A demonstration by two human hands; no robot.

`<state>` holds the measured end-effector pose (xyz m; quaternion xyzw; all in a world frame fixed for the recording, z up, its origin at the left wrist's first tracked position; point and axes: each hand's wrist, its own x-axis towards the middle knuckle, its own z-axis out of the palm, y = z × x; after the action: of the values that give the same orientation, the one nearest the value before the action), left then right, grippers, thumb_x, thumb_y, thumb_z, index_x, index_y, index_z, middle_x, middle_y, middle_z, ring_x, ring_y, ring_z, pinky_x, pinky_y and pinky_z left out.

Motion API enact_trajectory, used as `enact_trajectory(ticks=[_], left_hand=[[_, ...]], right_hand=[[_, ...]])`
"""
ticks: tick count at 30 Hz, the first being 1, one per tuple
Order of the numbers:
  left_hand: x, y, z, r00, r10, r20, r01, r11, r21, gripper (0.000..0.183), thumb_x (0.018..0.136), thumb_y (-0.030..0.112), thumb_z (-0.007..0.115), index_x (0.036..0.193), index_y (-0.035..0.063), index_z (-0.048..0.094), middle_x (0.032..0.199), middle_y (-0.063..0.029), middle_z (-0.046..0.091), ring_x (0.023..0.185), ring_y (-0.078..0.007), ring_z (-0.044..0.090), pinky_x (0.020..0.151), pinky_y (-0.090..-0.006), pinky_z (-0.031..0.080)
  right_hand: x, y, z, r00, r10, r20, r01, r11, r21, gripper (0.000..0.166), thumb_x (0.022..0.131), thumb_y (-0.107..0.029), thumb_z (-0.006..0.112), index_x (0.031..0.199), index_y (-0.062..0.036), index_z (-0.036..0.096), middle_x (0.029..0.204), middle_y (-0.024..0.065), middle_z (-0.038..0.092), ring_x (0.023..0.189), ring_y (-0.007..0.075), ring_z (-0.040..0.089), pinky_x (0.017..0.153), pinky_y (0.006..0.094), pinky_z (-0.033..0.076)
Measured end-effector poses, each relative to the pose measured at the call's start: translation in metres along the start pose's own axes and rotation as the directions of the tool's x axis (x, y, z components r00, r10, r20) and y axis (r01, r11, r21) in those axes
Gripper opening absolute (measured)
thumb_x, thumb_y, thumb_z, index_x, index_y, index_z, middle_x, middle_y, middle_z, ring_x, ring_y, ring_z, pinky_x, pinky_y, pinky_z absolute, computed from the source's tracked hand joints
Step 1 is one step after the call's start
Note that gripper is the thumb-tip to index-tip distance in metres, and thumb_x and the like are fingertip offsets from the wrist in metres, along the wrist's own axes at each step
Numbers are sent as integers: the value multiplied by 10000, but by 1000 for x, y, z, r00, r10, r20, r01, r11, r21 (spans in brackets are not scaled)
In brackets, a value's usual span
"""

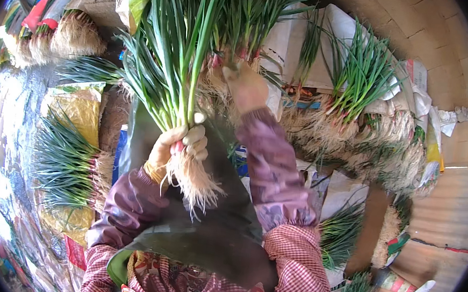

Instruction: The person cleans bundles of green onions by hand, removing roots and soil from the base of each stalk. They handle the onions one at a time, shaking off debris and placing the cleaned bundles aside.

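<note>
My left hand, in a pale glove, is shut around the lower stems of a bunch of green onions. Their red bases show at the palm and the pale roots hang below it over my dark apron. My right hand is stretched forward to the root end of a larger pile of green onions. Motion blurs that hand, so whether its fingers hold any stems cannot be made out.
On the left, a green onion bundle lies on yellow woven sacking. More green onions lean on white sacks at the right, above heaped roots. A brick wall bounds the far right; bundles stand far left.
</note>
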<state>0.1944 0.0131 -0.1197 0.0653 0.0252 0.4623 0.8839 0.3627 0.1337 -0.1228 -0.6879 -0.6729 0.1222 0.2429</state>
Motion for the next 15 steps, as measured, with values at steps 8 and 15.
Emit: enact_trajectory(ticks=[8,15], left_hand=[[3,4,19,950,166,-266,-116,974,193,236,823,173,562,1008,82,446,721,28,417,698,-116,433,699,-290,400],[1,-1,26,987,95,132,-107,990,87,134,862,187,515,893,115,406,622,42,387,577,-96,387,585,-281,325]], right_hand=[[-70,104,19,864,-322,387,230,936,265,308,856,-349,523,931,-59,594,702,107,614,583,188,593,575,305,465],[-18,33,-2,992,24,124,-55,966,252,335,852,-380,510,929,-66,599,709,118,621,639,241,607,590,373,452]])
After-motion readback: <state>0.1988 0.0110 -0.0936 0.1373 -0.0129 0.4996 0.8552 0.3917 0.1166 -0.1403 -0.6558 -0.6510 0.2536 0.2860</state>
